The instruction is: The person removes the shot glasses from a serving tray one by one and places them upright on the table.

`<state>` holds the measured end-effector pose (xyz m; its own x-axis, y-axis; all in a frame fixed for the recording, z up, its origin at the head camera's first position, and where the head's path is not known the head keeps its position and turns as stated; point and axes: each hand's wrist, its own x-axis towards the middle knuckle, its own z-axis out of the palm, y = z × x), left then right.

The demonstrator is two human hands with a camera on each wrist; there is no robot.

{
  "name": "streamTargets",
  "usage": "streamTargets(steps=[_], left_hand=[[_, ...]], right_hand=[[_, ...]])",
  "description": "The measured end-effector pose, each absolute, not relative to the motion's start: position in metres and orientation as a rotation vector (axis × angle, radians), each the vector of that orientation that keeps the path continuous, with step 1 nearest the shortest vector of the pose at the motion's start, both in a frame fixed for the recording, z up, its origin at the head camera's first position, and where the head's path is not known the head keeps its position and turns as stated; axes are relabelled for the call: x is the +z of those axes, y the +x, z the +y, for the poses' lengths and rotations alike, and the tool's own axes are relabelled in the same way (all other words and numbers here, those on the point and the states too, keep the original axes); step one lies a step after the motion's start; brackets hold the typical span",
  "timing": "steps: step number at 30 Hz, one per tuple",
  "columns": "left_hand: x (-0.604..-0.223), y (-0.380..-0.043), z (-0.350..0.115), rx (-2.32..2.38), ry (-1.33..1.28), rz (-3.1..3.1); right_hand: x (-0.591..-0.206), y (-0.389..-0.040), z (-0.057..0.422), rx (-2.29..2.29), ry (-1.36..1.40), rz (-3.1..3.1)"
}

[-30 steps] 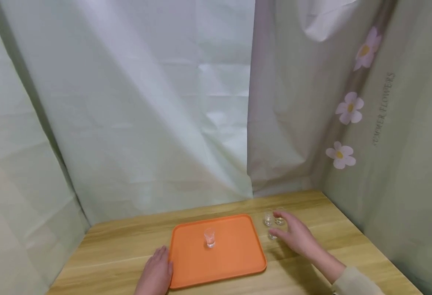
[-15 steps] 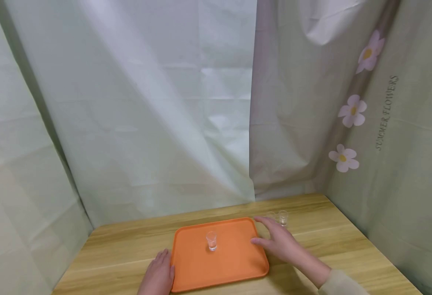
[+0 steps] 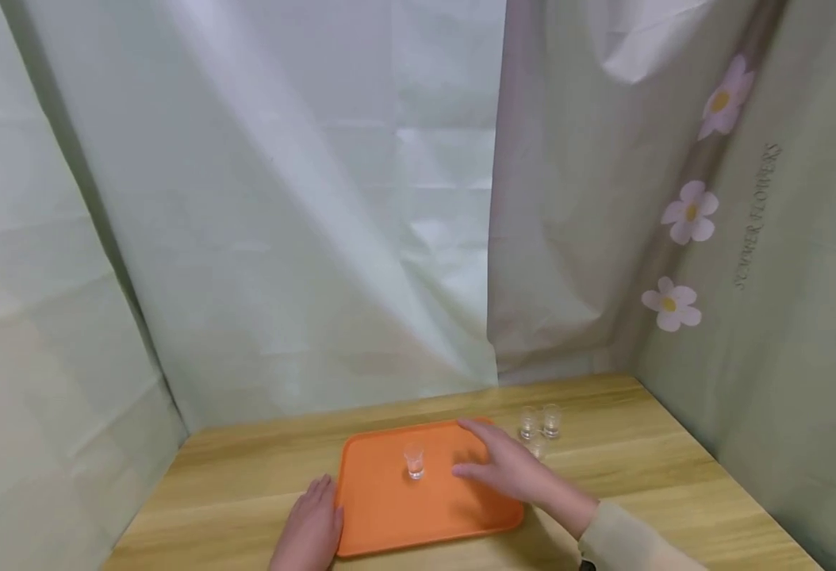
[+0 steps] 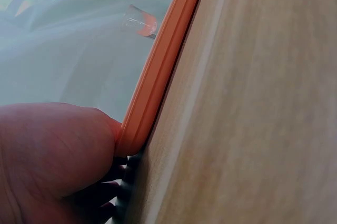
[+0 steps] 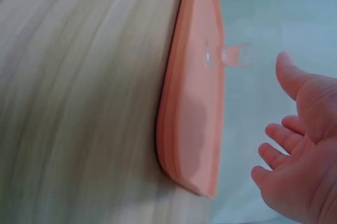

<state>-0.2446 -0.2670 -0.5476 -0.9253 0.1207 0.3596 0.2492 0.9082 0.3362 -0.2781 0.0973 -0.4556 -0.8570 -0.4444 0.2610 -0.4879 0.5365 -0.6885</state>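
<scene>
On the orange tray (image 3: pixel 389 523) stands a small clear shot glass (image 3: pixel 414 462), upright, left of the middle. My right hand (image 3: pixel 500 466) hovers above the tray's right part, thumb and fingers spread, holding nothing. The right wrist view has this hand (image 5: pixel 300 150) apart from the glass (image 5: pixel 235 56), palm toward it. My left hand (image 3: pixel 308 525) lies at the tray's left edge with its fingers extended. In the left wrist view its thumb side (image 4: pixel 63 145) touches the tray rim (image 4: pixel 152 82).
Several more shot glasses (image 3: pixel 550 422) stand close together on the wooden table (image 3: pixel 625 476), right of the tray; my right hand partly covers one. Pale hanging sheets (image 3: pixel 318 238) enclose the table at the back and sides.
My right hand has moved left, away from the group of glasses and over the tray, nearer the glass on it. The left hand stays at the tray's edge.
</scene>
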Motion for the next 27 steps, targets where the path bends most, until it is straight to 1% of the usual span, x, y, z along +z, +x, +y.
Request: streamTargets(steps=[8,21,27], left_hand=[[-0.557,-0.250,-0.270,-0.492,-0.303,-2.657],[-0.556,-0.250,-0.266,-0.527,-0.272,-2.705],[-0.547,-0.247,-0.265,-0.515,-0.269,-2.709]], right_hand=[[-0.467,-0.288,0.075,1.290,0.885,-2.705],[-0.479,-0.298,0.047,1.307,0.882,-2.763],[-0.481,-0.303,0.036,1.314,0.848,-2.802]])
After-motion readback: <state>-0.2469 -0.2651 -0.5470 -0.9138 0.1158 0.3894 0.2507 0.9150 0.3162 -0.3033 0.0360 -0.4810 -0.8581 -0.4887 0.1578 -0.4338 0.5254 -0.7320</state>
